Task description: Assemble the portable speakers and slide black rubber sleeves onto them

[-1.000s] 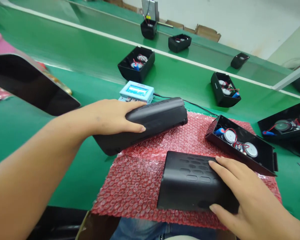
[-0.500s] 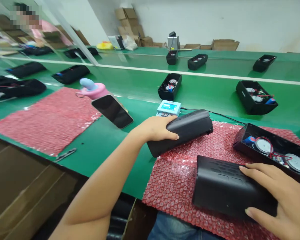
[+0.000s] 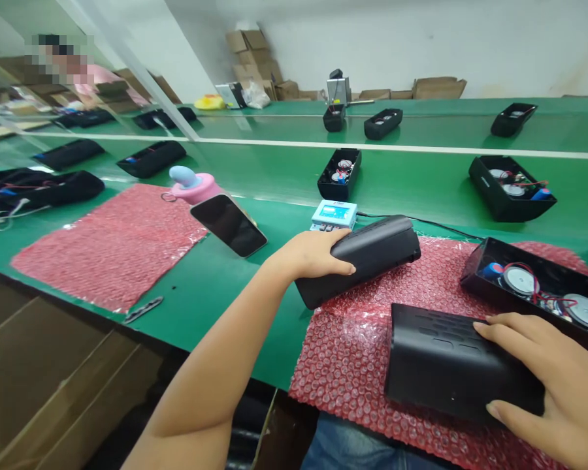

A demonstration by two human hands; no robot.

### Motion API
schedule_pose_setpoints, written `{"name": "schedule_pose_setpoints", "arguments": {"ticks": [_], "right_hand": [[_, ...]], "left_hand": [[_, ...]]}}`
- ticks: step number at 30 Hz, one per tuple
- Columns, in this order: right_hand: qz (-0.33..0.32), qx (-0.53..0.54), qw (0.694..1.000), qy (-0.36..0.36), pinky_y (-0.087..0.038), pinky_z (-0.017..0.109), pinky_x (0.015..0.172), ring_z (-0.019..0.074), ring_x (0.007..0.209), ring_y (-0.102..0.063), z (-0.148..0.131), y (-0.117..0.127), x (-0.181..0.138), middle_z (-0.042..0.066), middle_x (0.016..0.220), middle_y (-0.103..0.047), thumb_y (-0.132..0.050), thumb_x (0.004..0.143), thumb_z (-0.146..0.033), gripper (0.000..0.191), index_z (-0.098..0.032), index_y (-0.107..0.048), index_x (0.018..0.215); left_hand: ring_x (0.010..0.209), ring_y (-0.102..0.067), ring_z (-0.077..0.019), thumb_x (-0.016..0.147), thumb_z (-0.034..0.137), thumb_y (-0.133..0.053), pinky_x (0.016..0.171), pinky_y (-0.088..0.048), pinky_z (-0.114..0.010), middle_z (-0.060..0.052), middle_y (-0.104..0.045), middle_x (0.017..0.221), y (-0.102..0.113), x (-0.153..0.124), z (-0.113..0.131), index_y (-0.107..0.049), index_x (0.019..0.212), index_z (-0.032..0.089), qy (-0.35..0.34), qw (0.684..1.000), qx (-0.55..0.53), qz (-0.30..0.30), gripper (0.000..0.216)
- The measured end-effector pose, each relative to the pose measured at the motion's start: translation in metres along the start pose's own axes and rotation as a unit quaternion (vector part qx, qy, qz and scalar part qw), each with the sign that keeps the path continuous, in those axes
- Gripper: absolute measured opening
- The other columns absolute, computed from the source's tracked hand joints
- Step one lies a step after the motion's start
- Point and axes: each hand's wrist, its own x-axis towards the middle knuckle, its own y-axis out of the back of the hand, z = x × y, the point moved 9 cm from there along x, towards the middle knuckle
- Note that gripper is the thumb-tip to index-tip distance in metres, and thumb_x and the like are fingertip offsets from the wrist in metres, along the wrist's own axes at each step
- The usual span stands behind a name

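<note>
My left hand is closed around one end of a black speaker housing, which lies slanted at the edge of the red bubble wrap. Nearer to me, my right hand grips a second black housing with a slotted pattern on top, thumb on the near side and fingers over the far one. Beyond it sits an open speaker shell with two round drivers, red wires and a blue cylinder inside. A light-blue tester box with a screen stands just past my left hand.
A phone leans against a pink cup. Another sheet of bubble wrap lies to the left. Several open shells, one a black shell, rest on the green bench further back. A person in pink is at the far left.
The whole view has shifted slightly, so the scene sits a little further right, mostly at the left side. Both hands keep their hold on the two housings.
</note>
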Motion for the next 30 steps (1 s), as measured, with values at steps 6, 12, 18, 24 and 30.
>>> {"name": "schedule_pose_setpoints", "arguments": {"ticks": [6,12,18,24,30], "right_hand": [[-0.005,-0.037,0.999,0.021,-0.049,0.046,0.084,0.0291,0.105,-0.053,-0.012,0.010,0.009,0.011,0.120,-0.052,-0.064,0.070,-0.044,0.056,-0.020,-0.051,0.119],[0.030,-0.067,0.997,-0.008,-0.051,0.048,0.075,0.0312,0.094,-0.056,-0.029,0.018,0.017,0.015,0.110,-0.056,-0.065,0.065,-0.043,0.053,-0.015,-0.057,0.109],[0.008,-0.020,0.999,-0.037,-0.051,0.046,0.068,0.0295,0.087,-0.056,-0.028,0.015,0.021,0.013,0.104,-0.056,-0.069,0.059,-0.035,0.046,-0.018,-0.058,0.100],[0.022,-0.014,0.999,-0.027,-0.050,0.046,0.071,0.0297,0.089,-0.056,-0.021,0.006,0.016,0.011,0.105,-0.056,-0.069,0.060,-0.038,0.050,-0.020,-0.057,0.105],[0.064,-0.032,0.997,0.009,-0.051,0.046,0.071,0.0325,0.093,-0.057,-0.016,-0.002,0.015,0.011,0.108,-0.058,-0.066,0.060,-0.042,0.053,-0.021,-0.056,0.108]], "left_hand": [[0.112,-0.053,-0.0294,0.069,0.059,-0.055,0.093,-0.041,-0.038,-0.007,-0.052,0.131,0.000,0.002,-0.001,-0.027,0.141,0.030,0.008,1.000,0.002,-0.002,0.083],[0.112,-0.053,-0.0299,0.069,0.059,-0.054,0.091,-0.042,-0.038,-0.007,-0.053,0.130,-0.001,0.002,-0.002,-0.026,0.141,0.030,0.011,1.000,0.008,-0.007,0.083],[0.115,-0.051,-0.0296,0.069,0.059,-0.054,0.094,-0.040,-0.037,-0.007,-0.049,0.135,0.001,-0.001,0.000,-0.026,0.142,0.027,0.001,1.000,0.007,-0.003,0.084],[0.118,-0.049,-0.0283,0.069,0.055,-0.057,0.097,-0.039,-0.037,-0.005,-0.047,0.137,0.001,-0.003,0.002,-0.028,0.141,0.026,-0.004,1.000,-0.019,0.002,0.083],[0.123,-0.045,-0.0252,0.067,0.056,-0.058,0.101,-0.035,-0.034,-0.002,-0.041,0.141,0.000,0.000,-0.005,-0.029,0.141,0.027,-0.016,0.998,-0.062,0.002,0.084]]}}
